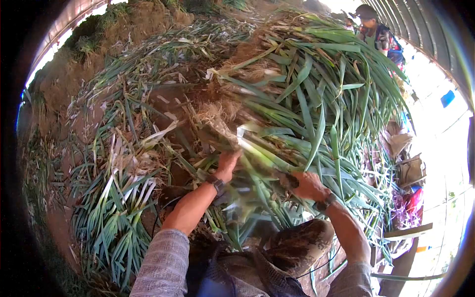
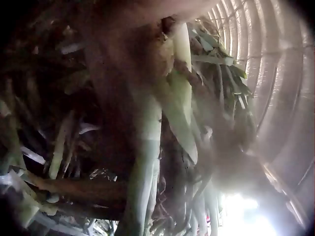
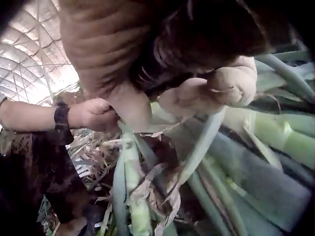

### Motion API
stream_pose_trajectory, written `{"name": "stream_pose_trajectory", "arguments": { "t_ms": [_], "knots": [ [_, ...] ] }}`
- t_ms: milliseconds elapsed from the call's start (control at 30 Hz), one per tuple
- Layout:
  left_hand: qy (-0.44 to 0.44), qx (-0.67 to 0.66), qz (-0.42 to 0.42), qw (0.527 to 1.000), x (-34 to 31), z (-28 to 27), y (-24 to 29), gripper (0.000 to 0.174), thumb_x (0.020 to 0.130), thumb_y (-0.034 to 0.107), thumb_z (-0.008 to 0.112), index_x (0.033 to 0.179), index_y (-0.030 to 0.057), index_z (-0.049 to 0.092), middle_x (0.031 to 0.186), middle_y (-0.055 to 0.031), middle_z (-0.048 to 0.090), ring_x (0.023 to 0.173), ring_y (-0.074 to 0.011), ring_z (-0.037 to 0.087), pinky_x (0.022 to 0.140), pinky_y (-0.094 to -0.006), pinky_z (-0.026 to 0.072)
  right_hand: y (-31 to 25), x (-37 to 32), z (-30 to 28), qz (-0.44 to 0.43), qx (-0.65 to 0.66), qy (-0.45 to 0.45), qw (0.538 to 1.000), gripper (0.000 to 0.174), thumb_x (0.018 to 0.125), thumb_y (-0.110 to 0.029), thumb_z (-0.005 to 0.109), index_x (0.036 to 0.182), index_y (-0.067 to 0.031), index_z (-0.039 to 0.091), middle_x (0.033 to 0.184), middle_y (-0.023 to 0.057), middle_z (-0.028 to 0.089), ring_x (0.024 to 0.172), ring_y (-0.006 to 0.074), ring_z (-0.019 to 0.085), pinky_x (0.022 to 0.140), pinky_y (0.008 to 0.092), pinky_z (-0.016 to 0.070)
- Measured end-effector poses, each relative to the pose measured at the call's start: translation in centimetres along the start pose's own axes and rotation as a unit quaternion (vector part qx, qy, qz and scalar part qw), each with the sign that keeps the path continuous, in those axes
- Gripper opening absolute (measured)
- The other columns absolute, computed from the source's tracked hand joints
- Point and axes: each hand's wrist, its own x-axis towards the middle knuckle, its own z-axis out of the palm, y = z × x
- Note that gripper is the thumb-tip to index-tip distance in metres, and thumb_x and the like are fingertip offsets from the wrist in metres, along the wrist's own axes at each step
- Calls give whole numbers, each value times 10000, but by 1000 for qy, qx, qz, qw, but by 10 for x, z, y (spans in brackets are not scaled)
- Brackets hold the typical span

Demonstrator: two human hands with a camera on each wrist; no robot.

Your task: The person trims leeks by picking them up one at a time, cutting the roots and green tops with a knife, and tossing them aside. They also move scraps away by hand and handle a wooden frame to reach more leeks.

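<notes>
Leek bundle (image 1: 257, 153) is being held right in front of the person, low over their knee (image 1: 302, 242), and it's coming out pretty blurry in the head view. Left hand (image 1: 227, 166) is wrapping its fingers round the pale stalks near the root end. Right hand (image 1: 308, 185) is curling round the green leaves a bit further along, so both are clamping on the same bunch. The right wrist view is showing the right fingers (image 3: 224, 86) hooking over a leaf. A dark strap (image 1: 217, 184) is sitting on the left wrist. Just behind, a big heap of leeks (image 1: 321, 89) is lying with its leaves fanning out. Loose leeks (image 1: 111, 198) are lying on the dirt to the left, and another person (image 1: 373, 29) is standing at the far end.
</notes>
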Motion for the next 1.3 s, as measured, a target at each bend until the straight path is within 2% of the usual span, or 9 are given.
{"name": "stream_pose_trajectory", "arguments": {
  "t_ms": [67, 200, 333, 400, 600, 833, 1033, 1167, 1300],
  "knots": [
    [137, 3, -22, 990, -21, 19, 20, 345, 883, 284, 714, 1085, 31, 596, 953, -55, 604, 749, -202, 596, 597, -402, 552, -12, 12, -18, 15, 3, -14, 1000, 370, 777, -338, 679, 1030, -67, 673, 889, 201, 686, 824, 380, 674, 742, 497, 529],
    [134, 21, -22, 990, -3, 5, 2, 295, 910, 281, 692, 961, 25, 556, 854, -46, 576, 589, -162, 502, 489, -376, 503, -5, 49, -38, 29, 70, 87, 993, 366, 768, -378, 701, 991, -88, 705, 875, 170, 693, 812, 365, 675, 730, 483, 532],
    [173, 127, -5, 977, -9, -9, 23, 418, 918, 339, 678, 1111, -14, 562, 976, -92, 607, 737, -216, 576, 627, -390, 531, 0, 72, -28, 71, 63, 92, 991, 421, 762, -416, 716, 1045, -104, 704, 876, 148, 699, 841, 340, 688, 738, 454, 543],
    [224, 32, 13, 974, 3, -16, 46, 623, 905, 479, 662, 1281, -1, 533, 1259, -127, 519, 1182, -269, 504, 923, -536, 449, -21, 60, -29, 112, 97, 45, 988, 484, 729, -384, 750, 1073, -50, 686, 921, 199, 702, 869, 398, 669, 776, 465, 529],
    [174, -59, 103, 977, 54, -61, 53, 472, 834, 347, 778, 1139, 42, 589, 1042, -83, 587, 833, -234, 623, 742, -406, 518, -10, 23, 36, 52, 61, 36, 996, 409, 767, -336, 707, 1104, -108, 667, 886, 181, 695, 847, 384, 669, 768, 469, 532],
    [-29, 56, -9, 998, 8, -12, 37, 647, 849, 425, 734, 1355, 79, 527, 1304, -71, 568, 1206, -229, 506, 987, -412, 414, -31, 7, 35, 24, 150, 123, 981, 383, 772, -328, 711, 1061, -80, 664, 849, 185, 695, 810, 381, 674, 734, 482, 536],
    [-13, 99, -71, 992, -20, -9, 34, 729, 835, 525, 724, 1396, 114, 504, 1430, -42, 465, 1258, -194, 433, 961, -432, 411, -32, 21, 36, -41, 139, 133, 980, 440, 779, -353, 733, 1128, -95, 660, 842, 187, 700, 799, 373, 677, 719, 472, 539],
    [108, 71, 100, 987, 8, -42, 26, 643, 816, 548, 726, 1229, 72, 598, 1110, -59, 646, 960, -228, 600, 824, -392, 490, -39, 11, 24, -35, 138, 100, 985, 330, 807, -295, 664, 1072, -98, 678, 867, 211, 695, 812, 394, 674, 741, 492, 539],
    [124, -62, 37, 990, -3, -35, 83, 586, 862, 500, 693, 1247, 79, 561, 1126, -93, 642, 985, -253, 632, 813, -476, 515, -30, -9, 30, -34, 123, 81, 989, 325, 826, -303, 654, 1044, -63, 653, 834, 216, 682, 810, 406, 666, 736, 510, 527]
  ]
}}
